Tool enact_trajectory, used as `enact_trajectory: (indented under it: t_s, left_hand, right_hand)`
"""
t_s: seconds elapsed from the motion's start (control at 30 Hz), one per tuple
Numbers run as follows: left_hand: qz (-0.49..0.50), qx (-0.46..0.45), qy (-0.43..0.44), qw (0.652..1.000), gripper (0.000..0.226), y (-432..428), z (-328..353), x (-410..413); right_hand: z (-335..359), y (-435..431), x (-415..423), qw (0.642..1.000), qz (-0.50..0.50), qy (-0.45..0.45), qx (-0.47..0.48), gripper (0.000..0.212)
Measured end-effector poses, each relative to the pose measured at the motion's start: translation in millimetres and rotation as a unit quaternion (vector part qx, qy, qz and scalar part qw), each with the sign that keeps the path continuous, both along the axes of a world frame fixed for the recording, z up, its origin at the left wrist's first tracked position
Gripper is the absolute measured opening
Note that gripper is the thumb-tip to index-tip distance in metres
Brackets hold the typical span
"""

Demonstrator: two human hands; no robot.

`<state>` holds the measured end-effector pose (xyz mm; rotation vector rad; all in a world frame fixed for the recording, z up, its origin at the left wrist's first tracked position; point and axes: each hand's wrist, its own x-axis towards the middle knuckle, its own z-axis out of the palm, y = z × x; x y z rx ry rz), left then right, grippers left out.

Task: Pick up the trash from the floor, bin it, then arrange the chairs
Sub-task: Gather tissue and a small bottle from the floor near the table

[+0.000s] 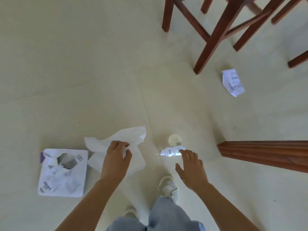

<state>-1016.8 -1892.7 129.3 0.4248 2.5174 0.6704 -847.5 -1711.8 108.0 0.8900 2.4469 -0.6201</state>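
Note:
My left hand (116, 160) pinches a sheet of white tissue paper (120, 139) just above the pale floor. To its left lies a torn white package with a purple tab (62, 173). My right hand (191, 167) is spread open, its fingertips at the end of a small white bottle (171, 151) lying on its side. A round pale lid (174, 139) sits just beyond the bottle. A crumpled printed paper (233, 82) lies farther off at the right, near a leg of a dark wooden chair (215, 35).
More wooden chair legs (260, 29) crowd the upper right. A wooden corner of furniture (263, 154) juts in from the right edge, close to my right hand. My white shoes (167, 187) and jeans are at the bottom. Bare floor spreads to the upper left.

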Motion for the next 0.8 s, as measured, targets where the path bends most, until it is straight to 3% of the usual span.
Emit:
enact_trajectory:
  t_s: [0.2,0.4,0.57,0.8]
  left_hand:
    - [-0.101,-0.032,0.001,0.994,0.03,9,-152,-30]
    - [-0.14,-0.06,-0.017,0.988,0.029,10,-195,-31]
    - [-0.103,-0.045,-0.024,0.993,0.029,19,-129,-39]
    - [-0.083,0.003,-0.008,0.997,0.028,53,83,-44]
  right_hand:
    - [-140,24,-10,0.998,0.048,0.0,0.03,0.063]
    - [-174,34,-7,0.997,0.002,0.065,0.033,0.045]
    - [-104,44,-9,0.991,-0.103,0.081,0.011,0.047]
    - [106,69,-16,0.979,-0.166,0.119,-0.012,0.049]
